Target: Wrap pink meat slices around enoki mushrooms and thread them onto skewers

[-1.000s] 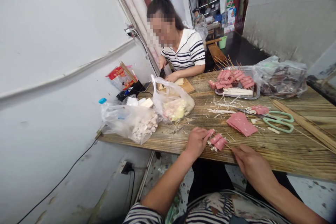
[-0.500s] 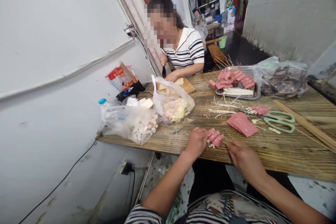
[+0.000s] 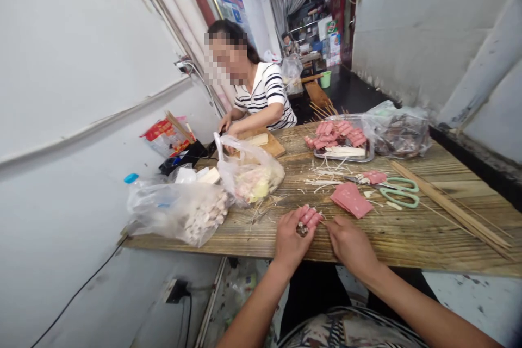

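Several pink ham-slice rolls [image 3: 312,217] with enoki mushrooms inside are lined up on a thin wooden skewer near the table's front edge. My left hand [image 3: 290,240] is curled around the rolls, with thumb and fingers on either side of them. Pinched at the skewer's right end is my right hand [image 3: 351,243], its fingertips close to the last roll. Beyond it lies a stack of flat pink ham slices [image 3: 350,199]. One more ham roll [image 3: 374,176] rests against green-handled scissors [image 3: 397,191]. Loose enoki strands [image 3: 324,174] are scattered behind the slices.
A metal tray [image 3: 369,155] bears skewered rolls, next to a plastic bag of dark food [image 3: 397,130]. Bare wooden skewers [image 3: 452,209] lie at right. Bags of mushrooms [image 3: 204,217] and pale food [image 3: 256,176] stand left. A co-worker [image 3: 261,98] cuts at a board [image 3: 275,145].
My left hand has shifted from the rolls' left end to wrap around them. My right hand still pinches the skewer. The view has turned, so the table appears further left.
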Motion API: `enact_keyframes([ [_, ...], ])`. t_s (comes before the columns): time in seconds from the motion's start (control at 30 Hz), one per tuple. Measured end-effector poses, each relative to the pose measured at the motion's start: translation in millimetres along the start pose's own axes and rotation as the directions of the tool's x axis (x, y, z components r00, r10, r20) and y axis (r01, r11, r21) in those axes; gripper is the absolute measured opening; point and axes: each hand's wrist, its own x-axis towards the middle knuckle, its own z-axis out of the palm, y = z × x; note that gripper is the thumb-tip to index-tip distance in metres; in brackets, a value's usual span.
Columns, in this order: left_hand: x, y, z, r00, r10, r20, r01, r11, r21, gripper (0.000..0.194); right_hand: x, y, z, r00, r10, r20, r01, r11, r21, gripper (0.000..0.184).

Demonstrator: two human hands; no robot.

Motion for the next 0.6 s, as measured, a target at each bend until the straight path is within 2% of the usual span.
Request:
enact_keyframes([
  [0.07,1.0,-2.0,3.0,1.0,0.008,-0.004,-0.008,0.999,0.032,0.042,0.3,-2.2,-10.3,1.0,-0.003,0.028,0.004,1.0,-0.027,0.029],
  [0.13,1.5,-3.8,4.6,1.0,0.024,-0.008,-0.023,0.999,0.047,0.045,-5.5,6.5,-32.4,0.999,-0.04,-0.026,0.039,0.999,-0.014,0.025],
  [0.23,4.6,-7.9,4.5,0.999,0.04,-0.029,-0.038,0.996,0.077,0.048,-19.7,53.9,-84.9,0.972,-0.008,-0.235,0.022,0.998,0.057,0.027],
  [0.27,7.2,-9.6,4.4,0.999,0.033,-0.038,-0.03,0.996,0.086,0.048,-23.7,78.6,-103.6,0.953,0.081,-0.291,-0.071,0.997,0.045,0.029],
  [0.3,10.6,-11.4,4.8,0.999,0.02,-0.046,-0.016,0.996,0.089,0.047,-26.5,106.1,-120.5,0.916,0.202,-0.348,-0.22,0.975,-0.014,0.031],
  [0.33,14.6,-13.0,5.8,0.998,0.004,-0.055,0.001,0.996,0.086,0.047,-28.0,134.7,-134.4,0.873,0.313,-0.374,-0.369,0.926,-0.086,0.032],
  [0.37,19.0,-14.4,7.4,0.998,-0.013,-0.065,0.018,0.997,0.079,0.046,-28.4,162.5,-144.4,0.854,0.391,-0.344,-0.457,0.879,-0.136,0.033],
  [0.4,23.3,-15.4,9.6,0.997,-0.026,-0.074,0.031,0.997,0.071,0.045,-28.1,187.9,-150.1,0.843,0.453,-0.288,-0.514,0.838,-0.185,0.034],
  [0.47,30.0,-16.4,15.0,0.997,-0.026,-0.077,0.03,0.998,0.054,0.042,-26.7,226.8,-150.0,0.861,0.486,-0.152,-0.509,0.827,-0.239,0.032],
  [0.53,33.0,-16.3,19.7,0.998,-0.015,-0.064,0.018,0.999,0.043,0.038,-26.6,248.5,-140.1,0.903,0.425,-0.064,-0.427,0.868,-0.252,0.031],
  [0.6,32.6,-15.4,21.8,0.998,-0.022,-0.064,0.024,0.999,0.038,0.037,-28.3,256.8,-128.1,0.936,0.349,-0.041,-0.348,0.906,-0.24,0.033],
])
